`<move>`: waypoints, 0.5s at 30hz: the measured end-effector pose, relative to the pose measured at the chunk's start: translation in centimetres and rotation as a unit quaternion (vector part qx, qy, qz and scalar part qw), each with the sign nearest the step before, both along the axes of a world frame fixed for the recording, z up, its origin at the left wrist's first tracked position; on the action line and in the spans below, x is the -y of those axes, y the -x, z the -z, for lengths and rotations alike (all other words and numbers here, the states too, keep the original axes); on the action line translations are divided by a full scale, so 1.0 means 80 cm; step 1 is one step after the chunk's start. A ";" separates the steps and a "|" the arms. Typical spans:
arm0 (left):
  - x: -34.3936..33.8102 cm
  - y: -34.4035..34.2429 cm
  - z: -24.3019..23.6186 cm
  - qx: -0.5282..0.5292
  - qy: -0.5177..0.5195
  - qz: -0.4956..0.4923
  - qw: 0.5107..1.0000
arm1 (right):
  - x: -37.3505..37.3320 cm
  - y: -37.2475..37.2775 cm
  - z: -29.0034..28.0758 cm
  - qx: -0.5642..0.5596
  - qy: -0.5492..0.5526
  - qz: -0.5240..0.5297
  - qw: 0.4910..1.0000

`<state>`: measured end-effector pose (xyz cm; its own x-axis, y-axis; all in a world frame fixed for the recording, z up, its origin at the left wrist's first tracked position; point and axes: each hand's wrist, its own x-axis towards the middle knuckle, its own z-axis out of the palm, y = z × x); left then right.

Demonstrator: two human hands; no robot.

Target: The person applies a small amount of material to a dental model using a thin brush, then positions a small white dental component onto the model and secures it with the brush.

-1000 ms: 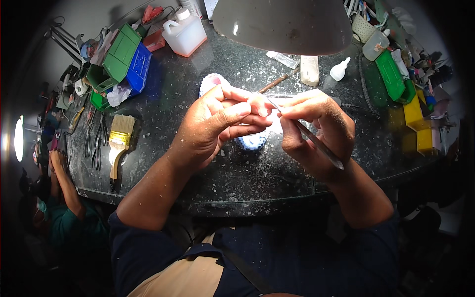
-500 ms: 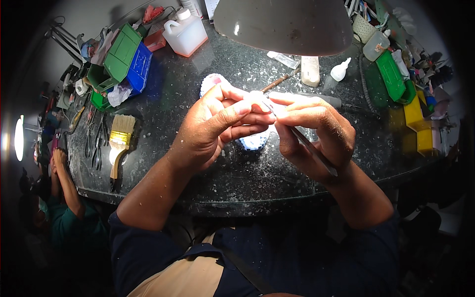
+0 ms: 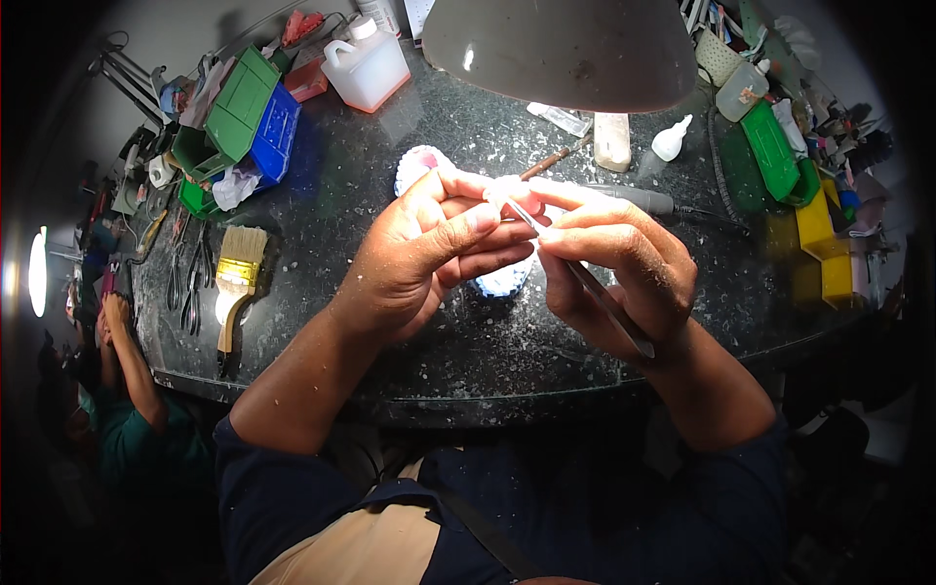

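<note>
Over the middle of the bench, my left hand [image 3: 405, 249] pinches a small white piece [image 3: 505, 189] between thumb and fingertips. The bright lamp light washes out its shape. My right hand [image 3: 639, 258] grips a slim metal hand tool [image 3: 612, 312] like a pen, its tip at the white piece and its flat end pointing back toward my right wrist. Partly hidden below my fingers lies a blue-and-white knobbly object [image 3: 503, 281]. Behind my left hand sits a similar white one with a pink inside [image 3: 417, 161].
A lamp shade [image 3: 561, 54] overhangs the far side. A flat brush [image 3: 236, 278] and pliers lie left, near green and blue bins [image 3: 273, 136] and a jug [image 3: 366, 68]. A handpiece [image 3: 634, 198], white dropper bottle [image 3: 671, 138] and block [image 3: 612, 141] lie right. Another person's arms [image 3: 132, 351] show far left.
My right hand has shifted slightly left, and the tool's tip has moved left onto the white piece. The left hand has barely moved.
</note>
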<state>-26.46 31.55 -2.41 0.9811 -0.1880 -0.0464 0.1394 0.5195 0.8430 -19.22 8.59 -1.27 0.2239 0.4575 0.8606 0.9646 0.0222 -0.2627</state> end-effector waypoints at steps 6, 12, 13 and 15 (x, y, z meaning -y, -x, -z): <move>0.004 0.000 0.001 -0.009 0.020 -0.007 1.000 | -0.001 0.000 0.001 0.004 0.000 -0.005 1.000; 0.001 0.002 0.004 -0.017 0.029 -0.002 0.999 | -0.005 0.000 0.004 0.008 -0.012 0.006 1.000; 0.001 0.002 0.005 -0.018 0.028 -0.003 0.999 | -0.006 0.000 0.005 0.007 -0.013 0.005 1.000; 0.002 0.001 0.006 -0.019 0.045 0.003 0.999 | -0.006 -0.002 0.007 0.013 -0.014 0.006 1.000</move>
